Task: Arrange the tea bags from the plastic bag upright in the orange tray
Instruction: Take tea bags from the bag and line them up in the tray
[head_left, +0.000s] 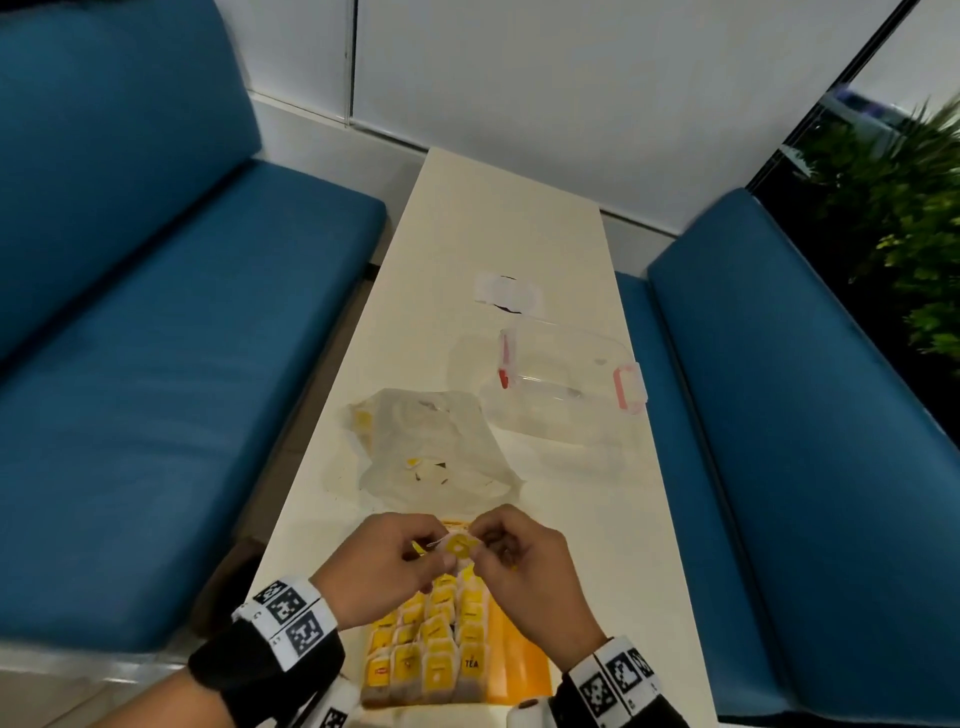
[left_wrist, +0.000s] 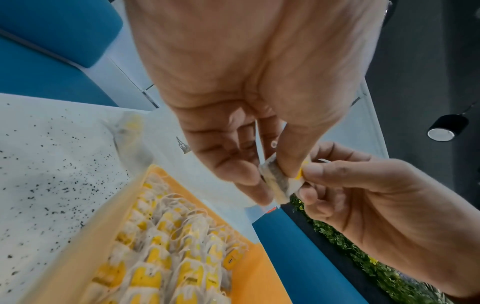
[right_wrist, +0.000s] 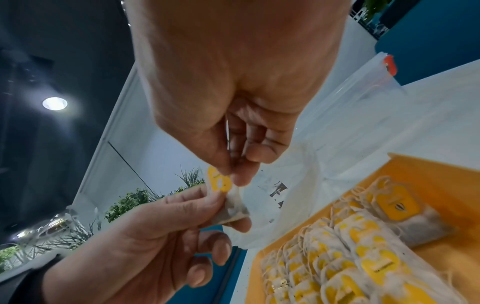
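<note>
Left hand (head_left: 382, 564): it is pinching one tea bag (head_left: 460, 545) between thumb and fingers, holding it up above the far end of the tray.
Right hand (head_left: 522, 564): it is pinching the same tea bag from the other side, near its yellow tag (right_wrist: 219, 181).
Tea bag in the hands: it is hanging in the air between both hands, not touching the tray.
Orange tray (head_left: 519, 660): it is sitting on the bench (head_left: 519, 218) close to the person, right under the hands.
Tea bags in the tray (head_left: 431, 644): they are standing in rows with their yellow tags up, filling the left part of the tray. The right part is showing bare orange.
Plastic bag (head_left: 431, 447): it is lying crumpled on the bench just past the tray. A few small yellow bits are showing inside it.
Clear box (head_left: 561, 384): it is sitting on the bench behind the plastic bag and to the right, with red clips on its sides.
White paper (head_left: 506, 288): it is lying on the bench farther back than the box.
Blue seats (head_left: 171, 338): they are standing on both sides of the bench.
Green plant (head_left: 904, 208): it is showing at the far right, behind the right seat.
</note>
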